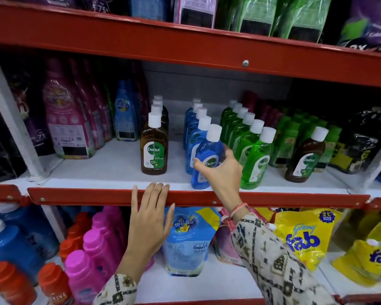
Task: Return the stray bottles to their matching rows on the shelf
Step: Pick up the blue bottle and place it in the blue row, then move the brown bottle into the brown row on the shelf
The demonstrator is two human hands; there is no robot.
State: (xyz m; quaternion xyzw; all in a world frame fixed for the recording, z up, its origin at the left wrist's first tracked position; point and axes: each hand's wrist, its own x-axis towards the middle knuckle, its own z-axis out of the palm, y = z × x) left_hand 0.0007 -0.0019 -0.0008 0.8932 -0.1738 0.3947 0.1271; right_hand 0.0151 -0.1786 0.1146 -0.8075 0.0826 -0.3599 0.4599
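Observation:
On the white middle shelf three rows of white-capped Dettol bottles run front to back: a brown row on the left, a blue row in the middle and a green row to the right. The front blue bottle leans slightly at the shelf's edge, and my right hand grips its lower part, thumb on the left and fingers on the right. A lone brown bottle stands further right, in front of green shampoo bottles. My left hand lies flat on the red shelf lip, holding nothing.
Pink and blue softener bottles fill the shelf's left end, and dark pouches the right. A gap lies between the brown and blue rows. Below are pink and orange bottles, a blue refill pouch and yellow pouches.

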